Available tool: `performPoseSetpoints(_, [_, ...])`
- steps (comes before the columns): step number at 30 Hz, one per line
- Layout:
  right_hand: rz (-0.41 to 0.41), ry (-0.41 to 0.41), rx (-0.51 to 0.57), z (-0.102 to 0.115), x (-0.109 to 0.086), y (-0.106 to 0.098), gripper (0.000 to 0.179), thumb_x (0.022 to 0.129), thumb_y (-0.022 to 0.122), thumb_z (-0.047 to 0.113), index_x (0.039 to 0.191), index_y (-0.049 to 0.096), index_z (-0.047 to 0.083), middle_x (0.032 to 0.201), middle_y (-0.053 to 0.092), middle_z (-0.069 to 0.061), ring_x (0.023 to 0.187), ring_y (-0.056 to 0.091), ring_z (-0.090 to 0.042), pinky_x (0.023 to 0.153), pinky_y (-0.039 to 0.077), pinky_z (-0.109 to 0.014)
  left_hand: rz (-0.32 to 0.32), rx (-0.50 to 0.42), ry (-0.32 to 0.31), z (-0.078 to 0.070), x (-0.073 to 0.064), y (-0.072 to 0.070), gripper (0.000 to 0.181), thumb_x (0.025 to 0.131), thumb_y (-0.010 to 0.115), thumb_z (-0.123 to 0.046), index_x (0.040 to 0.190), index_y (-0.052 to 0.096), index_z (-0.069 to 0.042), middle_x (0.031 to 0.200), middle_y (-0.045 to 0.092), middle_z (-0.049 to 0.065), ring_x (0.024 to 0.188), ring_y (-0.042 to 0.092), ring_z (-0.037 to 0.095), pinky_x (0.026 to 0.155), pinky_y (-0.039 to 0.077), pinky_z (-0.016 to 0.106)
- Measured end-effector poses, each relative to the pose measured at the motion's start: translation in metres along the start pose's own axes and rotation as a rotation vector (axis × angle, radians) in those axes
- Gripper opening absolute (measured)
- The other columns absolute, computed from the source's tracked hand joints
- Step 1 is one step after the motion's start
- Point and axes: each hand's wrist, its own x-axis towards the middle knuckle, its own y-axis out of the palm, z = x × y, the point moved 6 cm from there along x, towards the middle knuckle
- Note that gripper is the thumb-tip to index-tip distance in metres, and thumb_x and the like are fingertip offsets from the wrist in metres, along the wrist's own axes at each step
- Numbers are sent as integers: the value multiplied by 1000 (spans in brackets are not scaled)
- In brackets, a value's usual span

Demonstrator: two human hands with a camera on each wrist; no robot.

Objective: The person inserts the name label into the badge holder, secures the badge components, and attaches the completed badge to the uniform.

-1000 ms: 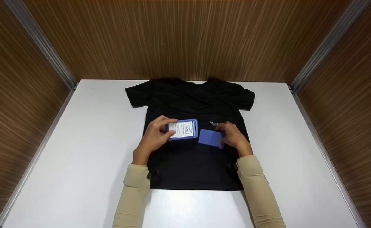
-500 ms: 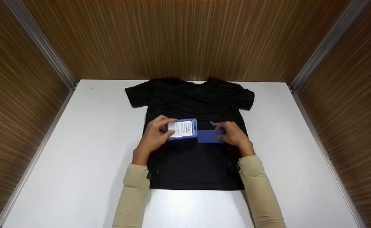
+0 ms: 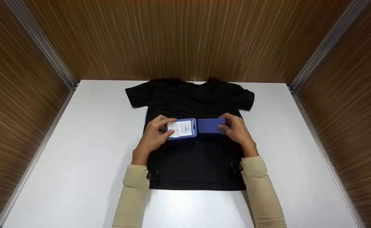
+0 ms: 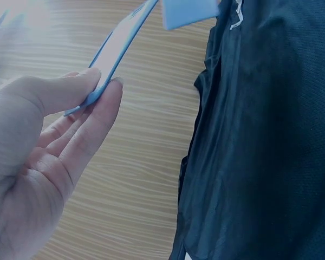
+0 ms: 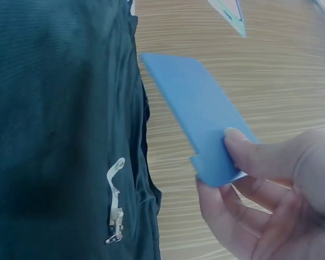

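Observation:
My left hand (image 3: 155, 133) pinches a blue badge holder (image 3: 194, 130) by its left end, thumb on the face and fingers at the edge and behind. A white printed card (image 3: 180, 129) fills its face, and a slot shows at the right end. Between thumb and fingers, my right hand (image 3: 236, 128) pinches a plain blue cover piece (image 5: 195, 103) with a small step at the held end. In the head view the two blue pieces sit end to end, both held above a black T-shirt (image 3: 191, 164); whether they touch I cannot tell.
The T-shirt lies flat on a white table (image 3: 87, 152), neck towards the back wall (image 3: 185, 38). In the right wrist view a badge clip with a strap (image 5: 116, 203) lies on the shirt. Wood-grain panels stand at both sides.
My right hand has lifted the blue cover piece away from me and levelled it, bringing it in line with the badge holder. My left hand has stayed almost still.

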Motion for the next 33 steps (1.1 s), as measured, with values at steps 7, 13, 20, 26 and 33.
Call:
performPoseSetpoints(7, [-75, 58, 164, 3, -1, -8, 27, 95, 69, -1, 122, 66, 1, 99, 72, -23, 73, 69, -30, 54, 55, -23, -12, 10, -1, 1, 1, -1, 35, 90, 78, -5, 125, 75, -9, 110, 67, 11, 75, 59, 12, 66, 51, 18])
performPoseSetpoints(13, [-116, 43, 277, 8, -2, -12, 31, 96, 66, -5, 127, 63, -4, 104, 71, -30, 75, 70, -39, 55, 60, -40, -14, 5, -8, 1, 1, -1, 36, 89, 79, -5, 125, 75, -9, 110, 67, 11, 75, 60, 12, 66, 51, 19])
performPoseSetpoints(20, [-41, 34, 361, 15, -1, -7, 32, 95, 66, -5, 127, 62, -4, 107, 69, -28, 73, 68, -22, 56, 60, -34, -7, -3, -13, 1, 0, -1, 36, 90, 78, -5, 125, 74, -8, 110, 67, 12, 75, 60, 13, 66, 51, 18])
performPoseSetpoints(26, [13, 13, 414, 20, -1, 1, 30, 95, 67, -6, 125, 62, -5, 101, 68, -28, 67, 66, -16, 54, 60, -38, -10, 1, -26, 0, 0, -2, 36, 89, 79, -5, 125, 74, -9, 110, 67, 12, 76, 60, 13, 66, 51, 18])
performPoseSetpoints(33, [51, -19, 363, 34, -2, 7, 30, 94, 65, -10, 124, 60, -13, 95, 67, -32, 72, 67, -41, 52, 57, -28, -8, 0, -22, -1, 0, -1, 36, 91, 78, -6, 126, 74, -10, 110, 66, 11, 72, 59, 12, 67, 53, 19])
